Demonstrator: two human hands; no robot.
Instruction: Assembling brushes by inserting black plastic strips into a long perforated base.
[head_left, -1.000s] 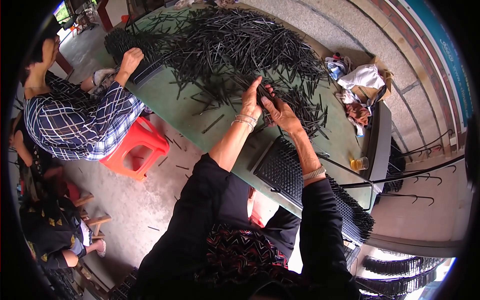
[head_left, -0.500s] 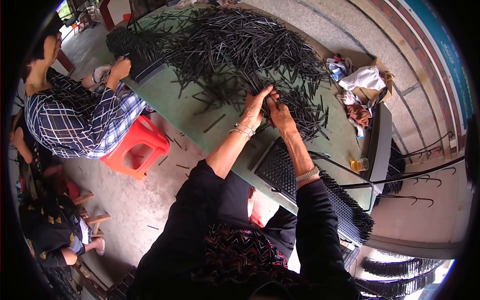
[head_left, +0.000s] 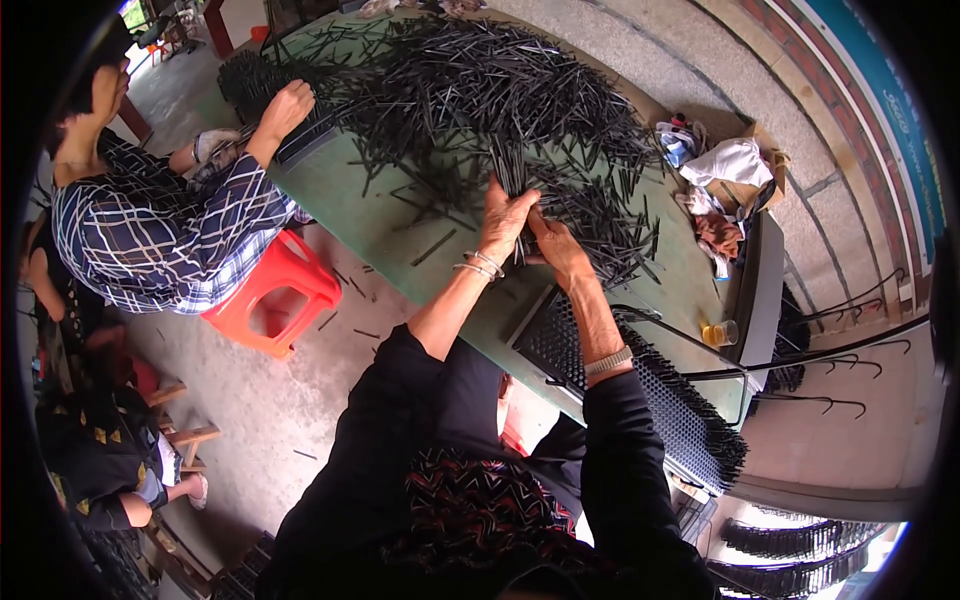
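My left hand [head_left: 505, 218] is closed round an upright bundle of thin black sticks [head_left: 508, 162], whose far ends stick out above the fingers toward the pile. Pressed close beside it, my right hand [head_left: 560, 248] has its fingers curled at the near end of the same bundle; its fingertips are partly hidden. A large loose pile of the same black sticks [head_left: 480, 85] spreads over the green tabletop [head_left: 350, 205] beyond both hands. Below my right forearm lies a black perforated board [head_left: 560, 340], with sticks standing in rows along its right part.
At left a co-worker in a checked shirt [head_left: 150, 235] sits on a red plastic stool [head_left: 285, 300], one hand raised over another stick-filled board [head_left: 250, 85]. A cup of yellow liquid [head_left: 718, 332], a box with cloths and bags [head_left: 740, 170], and black metal rods [head_left: 690, 374] are at right.
My hands have drawn slightly nearer and the bundle has turned more upright. The co-worker's hand has lifted and moved right, away from the board.
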